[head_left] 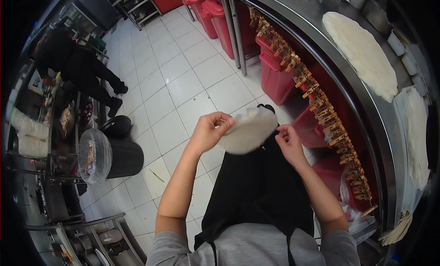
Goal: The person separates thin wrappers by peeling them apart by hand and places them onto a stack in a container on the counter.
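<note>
The left hand (211,132) pinches the left edge of a thin pale sheet (249,134), which stretches rightward from that grip, longest left to right. The right hand (290,147) curls just beside its right edge; whether it pinches, I cannot tell.

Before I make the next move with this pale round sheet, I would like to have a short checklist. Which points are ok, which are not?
1. Left hand pinches the pale round sheet at its edge: ok.
2. Right hand holds the opposite edge: cannot tell; fingertips are at the edge, but contact is unclear.
3. Sheet free of tears: cannot tell; it is blurred.
4. Floor free of scraps: not ok; a green scrap lies near the black bin.
5. Other person clear of your arms: ok, standing across the aisle.
</note>
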The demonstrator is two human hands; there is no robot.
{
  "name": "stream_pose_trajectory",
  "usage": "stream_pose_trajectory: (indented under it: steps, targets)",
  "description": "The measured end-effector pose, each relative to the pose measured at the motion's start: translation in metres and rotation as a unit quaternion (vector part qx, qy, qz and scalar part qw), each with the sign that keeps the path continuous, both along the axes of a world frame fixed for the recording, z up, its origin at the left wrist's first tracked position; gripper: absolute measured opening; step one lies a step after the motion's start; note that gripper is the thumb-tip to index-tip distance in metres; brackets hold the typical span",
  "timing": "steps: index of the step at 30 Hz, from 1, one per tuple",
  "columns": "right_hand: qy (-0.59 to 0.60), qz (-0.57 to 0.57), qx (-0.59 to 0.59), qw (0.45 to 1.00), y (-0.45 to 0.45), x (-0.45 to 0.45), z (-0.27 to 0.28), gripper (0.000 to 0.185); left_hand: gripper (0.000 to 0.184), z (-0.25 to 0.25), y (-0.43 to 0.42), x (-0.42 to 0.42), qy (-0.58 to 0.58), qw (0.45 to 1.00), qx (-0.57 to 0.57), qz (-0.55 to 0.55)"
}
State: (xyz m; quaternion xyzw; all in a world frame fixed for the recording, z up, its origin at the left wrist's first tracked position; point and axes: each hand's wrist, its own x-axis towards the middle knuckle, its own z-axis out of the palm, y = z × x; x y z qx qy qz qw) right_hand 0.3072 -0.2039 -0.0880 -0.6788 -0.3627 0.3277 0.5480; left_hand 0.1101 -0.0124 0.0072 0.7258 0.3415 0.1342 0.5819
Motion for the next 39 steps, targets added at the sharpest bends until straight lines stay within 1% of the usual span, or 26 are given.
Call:
stream_pose_trajectory:
  steps: [1,2,4,6,7,10,11,14,17,20,23,26,29,33,35,39]
  targets:
    - [0.082,0.022,-0.004,0.996,0.003,-0.006,0.016,0.023,0.014,0.003,-0.009,-0.001,-0.035,0.999,-0.018,-0.009]
    - [0.202,0.093,-0.058,0.973,0.003,-0.011,0.034,0.025,0.012,0.003,-0.019,-0.002,-0.057,0.998,-0.007,-0.023]
    - [0.375,0.135,-0.067,0.915,0.004,-0.027,0.052,0.035,0.007,-0.001,-0.044,-0.004,-0.099,0.994,0.01,-0.052]
    - [0.416,0.118,-0.046,0.901,0.005,-0.037,0.047,0.042,0.004,-0.012,-0.067,-0.007,-0.082,0.99,0.057,-0.101]
    - [0.436,0.111,-0.036,0.892,0.005,-0.04,0.043,0.045,0.004,-0.02,-0.079,-0.009,-0.073,0.99,0.045,-0.112]
    - [0.466,0.069,-0.1,0.876,0.001,-0.032,0.033,0.037,0.005,-0.047,-0.102,-0.021,-0.069,0.989,0.016,-0.131]
    - [0.485,0.069,-0.107,0.865,-0.003,-0.029,0.016,0.035,0.006,-0.056,-0.107,-0.026,-0.07,0.989,0.007,-0.128]
    - [0.508,0.114,-0.092,0.849,-0.015,-0.028,0.005,0.035,0.009,-0.068,-0.116,-0.029,-0.094,0.99,-0.037,-0.094]
    - [0.498,0.093,-0.08,0.859,-0.018,-0.035,0.014,0.035,0.013,-0.051,-0.123,-0.02,-0.057,0.997,-0.02,-0.053]
    - [0.5,0.113,-0.046,0.857,-0.02,-0.035,0.018,0.037,0.023,-0.047,-0.122,-0.009,-0.049,0.997,0.045,-0.041]
    - [0.503,0.141,-0.022,0.852,-0.023,-0.03,0.015,0.037,0.031,-0.058,-0.119,-0.005,-0.067,0.993,0.089,-0.045]
    - [0.495,0.152,-0.018,0.855,-0.027,-0.027,0.01,0.04,0.034,-0.051,-0.121,-0.005,-0.061,0.99,0.115,-0.054]
    - [0.503,0.137,0.011,0.853,-0.027,-0.031,0.012,0.035,0.03,-0.044,-0.121,-0.006,-0.025,0.993,0.098,-0.053]
    - [0.48,0.146,-0.031,0.865,-0.029,-0.025,0.008,0.028,0.023,-0.05,-0.115,-0.008,-0.049,0.992,0.105,-0.048]
    - [0.475,0.146,-0.041,0.867,-0.029,-0.022,0.009,0.026,0.02,-0.05,-0.113,-0.007,-0.051,0.992,0.107,-0.038]
    - [0.475,0.142,-0.046,0.867,-0.029,-0.022,0.017,0.026,0.019,-0.043,-0.117,-0.002,-0.06,0.992,0.102,-0.031]
